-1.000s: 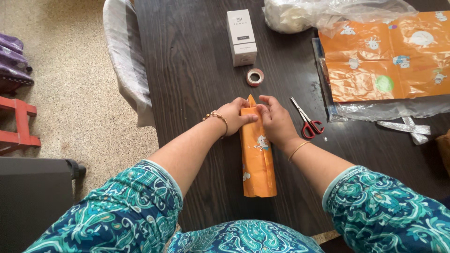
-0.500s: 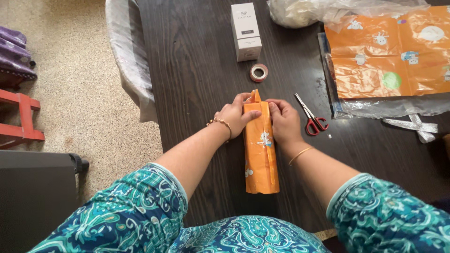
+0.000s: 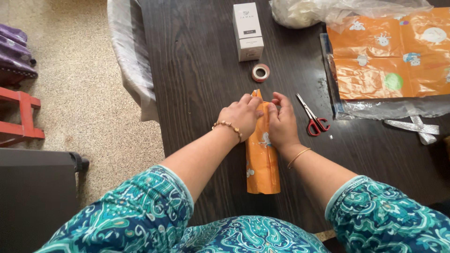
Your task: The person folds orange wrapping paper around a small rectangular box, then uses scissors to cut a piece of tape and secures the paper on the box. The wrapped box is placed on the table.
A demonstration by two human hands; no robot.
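On dark table (image 3: 197, 84), 2 hands, left hand (image 3: 242, 115) & right hand (image 3: 282, 122), press fingers flat on far end of orange-wrapped box (image 3: 262, 161); red scissors (image 3: 313, 118) nearby.

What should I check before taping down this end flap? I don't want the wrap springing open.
1. Left hand pressing the far end of the orange wrapped parcel: ok.
2. Right hand steadying the other side: ok.
3. Pointed flap folded flat: not ok, it sticks out.
4. Tape roll close by on the table: ok.
5. Scissors within reach: ok.
6. Near end closed: cannot tell.
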